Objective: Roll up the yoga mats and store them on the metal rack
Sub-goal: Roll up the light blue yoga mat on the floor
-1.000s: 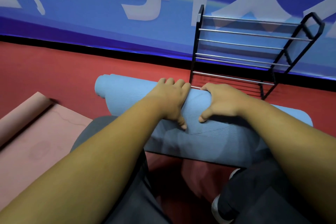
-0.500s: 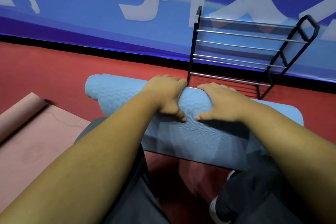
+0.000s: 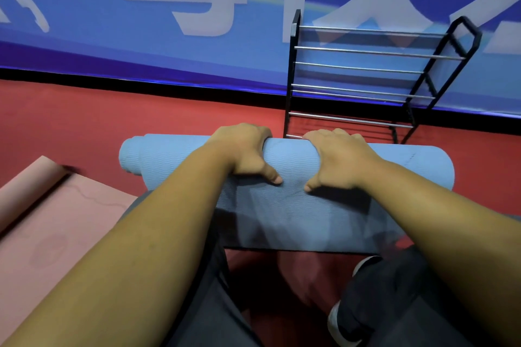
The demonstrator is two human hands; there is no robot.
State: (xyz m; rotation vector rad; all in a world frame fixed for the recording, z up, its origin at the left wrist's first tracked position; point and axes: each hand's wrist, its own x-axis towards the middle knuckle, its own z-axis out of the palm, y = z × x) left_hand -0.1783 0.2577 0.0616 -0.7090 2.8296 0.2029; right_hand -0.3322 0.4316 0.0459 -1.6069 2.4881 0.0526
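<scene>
Now | left hand [image 3: 242, 149], right hand [image 3: 338, 160] | fingers [image 3: 260, 134] curled over blue mat [image 3: 293, 158]

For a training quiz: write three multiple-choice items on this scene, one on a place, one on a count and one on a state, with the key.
1. Where does the rack stand?
A. Beyond the blue mat, by the wall
B. On the person's lap
C. At the far left

2. How many mats show?
A. One
B. Two
C. Four

3. What state is the blue mat in?
A. Fully flat
B. Partly rolled
C. Stored on the rack

Key:
1 A: its bars rise past the roll, in front of the wall.
2 B: one blue mat and one pink mat.
3 B: the left hand and right hand grip the roll, and a flat stretch lies nearer the person.
</scene>
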